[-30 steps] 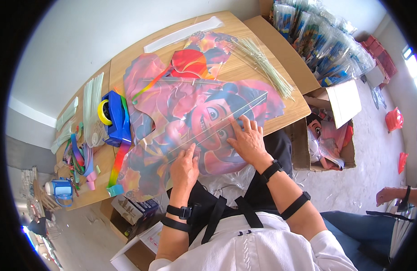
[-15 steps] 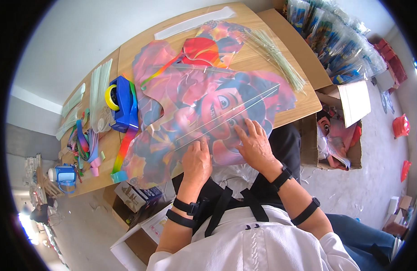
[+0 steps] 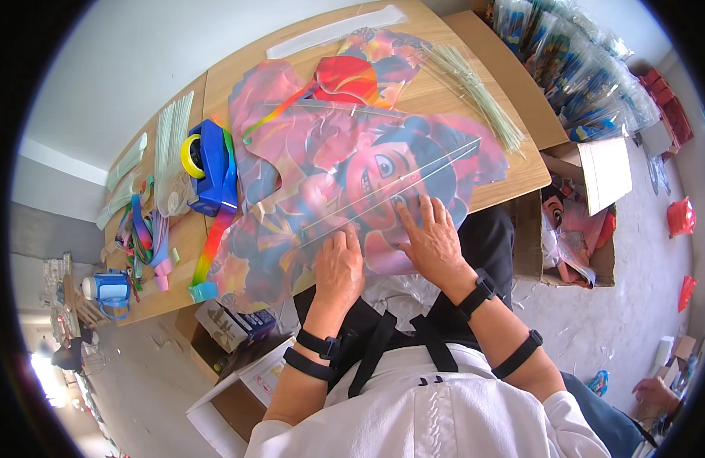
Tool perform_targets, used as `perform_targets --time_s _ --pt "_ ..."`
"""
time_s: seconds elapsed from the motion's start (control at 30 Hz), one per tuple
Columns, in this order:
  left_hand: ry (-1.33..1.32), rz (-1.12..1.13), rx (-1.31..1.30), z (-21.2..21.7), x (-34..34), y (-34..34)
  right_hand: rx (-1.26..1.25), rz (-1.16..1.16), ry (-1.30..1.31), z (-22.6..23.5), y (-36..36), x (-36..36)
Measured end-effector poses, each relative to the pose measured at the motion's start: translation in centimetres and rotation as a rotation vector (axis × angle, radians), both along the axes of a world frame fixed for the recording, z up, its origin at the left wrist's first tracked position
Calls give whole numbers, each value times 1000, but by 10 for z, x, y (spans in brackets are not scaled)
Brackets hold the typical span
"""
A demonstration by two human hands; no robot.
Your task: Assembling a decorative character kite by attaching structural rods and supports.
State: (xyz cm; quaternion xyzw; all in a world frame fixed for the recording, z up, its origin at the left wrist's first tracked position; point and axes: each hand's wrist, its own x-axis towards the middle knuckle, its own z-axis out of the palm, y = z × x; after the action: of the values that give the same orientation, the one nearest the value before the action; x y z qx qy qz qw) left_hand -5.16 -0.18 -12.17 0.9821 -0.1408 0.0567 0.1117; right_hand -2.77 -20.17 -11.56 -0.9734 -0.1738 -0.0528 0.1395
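A large kite sheet [image 3: 322, 164], thin and printed with a cartoon figure in pink, blue and orange, lies spread on the table and hangs over its near edge. Two thin rods [image 3: 398, 188] run slantwise across it. My left hand [image 3: 340, 267] rests on the near part of the sheet by the rods' lower left ends, its fingers bent and held together; whatever they pinch is hidden. Flat on the sheet to the right, below the printed face, lies my right hand [image 3: 431, 240], fingers spread.
On the wooden table [image 3: 513, 174] stand a blue tape dispenser [image 3: 212, 168] with yellow tape, rainbow ribbons [image 3: 150, 237] and bundles of thin rods [image 3: 482, 99]. A carton [image 3: 600, 256] of printed sheets stands right of the table. Another person's hand [image 3: 656, 395] shows at lower right.
Both hands stay on the kite sheet, with my right fingers a little further apart. The whole view has shifted slightly. Another person's hand has come into view at lower right.
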Motion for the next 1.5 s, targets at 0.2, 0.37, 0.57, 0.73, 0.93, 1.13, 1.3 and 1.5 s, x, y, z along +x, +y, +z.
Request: perform_targets --time_s 0.2,0.37,0.57,0.73,0.93,1.13,1.3,1.5 --pt "-10 -6 8 0 0 0 -70 -4 40 3 4 9" --pt "-50 -26 -5 1 0 0 -75 -17 97 -3 8 14" --pt "-86 -13 -30 -2 -1 -1 -147 -4 21 -14 9 0" --pt "-64 -15 -24 -4 -1 0 -249 -9 -68 -9 14 4" --pt "-54 -18 -54 -4 -1 1 -272 -3 -79 -1 15 6" --pt "-42 -7 -24 -3 -1 1 -135 3 98 -2 25 12" --pt "-44 -12 -27 -4 0 3 -39 2 298 5 33 20" --pt "-56 -7 -59 -8 1 4 385 -104 154 -8 55 61"
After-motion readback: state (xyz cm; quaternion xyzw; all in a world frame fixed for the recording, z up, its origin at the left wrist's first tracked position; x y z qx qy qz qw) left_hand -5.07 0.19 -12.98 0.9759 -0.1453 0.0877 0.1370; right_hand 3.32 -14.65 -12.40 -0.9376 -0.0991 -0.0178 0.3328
